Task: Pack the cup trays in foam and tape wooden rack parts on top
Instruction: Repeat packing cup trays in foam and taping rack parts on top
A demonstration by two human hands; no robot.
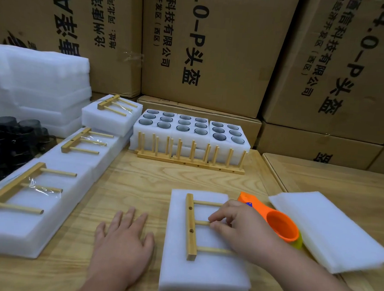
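A white foam pack (203, 274) lies on the wooden table in front of me. On top of it sits a wooden rack part (191, 228), a bar with three dowels pointing right. My right hand (237, 227) pinches the middle dowel with thumb and fingertips. Flat on the table, left of the pack, rests my left hand (124, 238) with fingers spread, holding nothing. An orange tape dispenser (276, 220) lies just right of the pack, behind my right hand.
Finished foam packs (36, 205) with taped rack parts line the left side. Foam trays of dark cups (187, 125) stand at the back behind upright wooden racks (190, 154). Loose foam sheets (329, 230) lie right, black cups (11, 138) far left, cardboard boxes (215, 45) behind.
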